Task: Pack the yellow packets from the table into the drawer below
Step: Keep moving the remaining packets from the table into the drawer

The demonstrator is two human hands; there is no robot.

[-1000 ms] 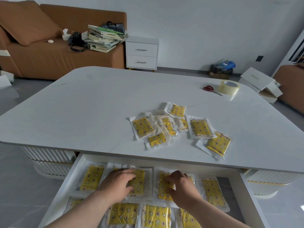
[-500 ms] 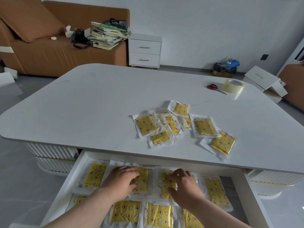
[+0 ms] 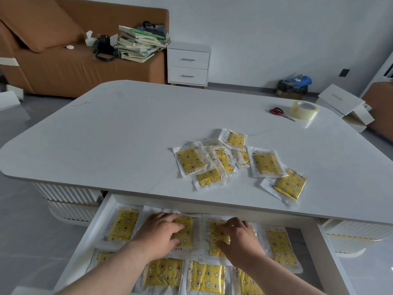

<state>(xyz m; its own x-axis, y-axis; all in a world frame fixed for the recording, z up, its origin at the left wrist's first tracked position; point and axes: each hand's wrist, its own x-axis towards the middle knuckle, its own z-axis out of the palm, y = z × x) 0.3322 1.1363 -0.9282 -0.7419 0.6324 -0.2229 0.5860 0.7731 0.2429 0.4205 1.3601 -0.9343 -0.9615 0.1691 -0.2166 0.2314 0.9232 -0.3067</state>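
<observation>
Several yellow packets (image 3: pixel 231 161) in clear wrappers lie in a loose pile on the white table (image 3: pixel 127 133), right of its middle. Below the front edge the white drawer (image 3: pixel 331 258) stands pulled out, lined with more yellow packets in rows. My left hand (image 3: pixel 158 235) lies flat on a packet (image 3: pixel 185 231) in the drawer's back row. My right hand (image 3: pixel 240 239) presses with bent fingers on the neighbouring packet (image 3: pixel 214 235). Both hands touch the packets; neither lifts one.
Red-handled scissors (image 3: pixel 278 112) and a roll of clear tape (image 3: pixel 304 110) lie at the table's far right. Beyond the table stand a brown sofa (image 3: pixel 63 60) stacked with books (image 3: pixel 140 44), a white nightstand (image 3: pixel 188 63) and cardboard boxes (image 3: pixel 344 105) on the floor.
My hands have stayed on the same two packets in the drawer, shifting only slightly. The view has tilted a little; the pile on the table is unchanged.
</observation>
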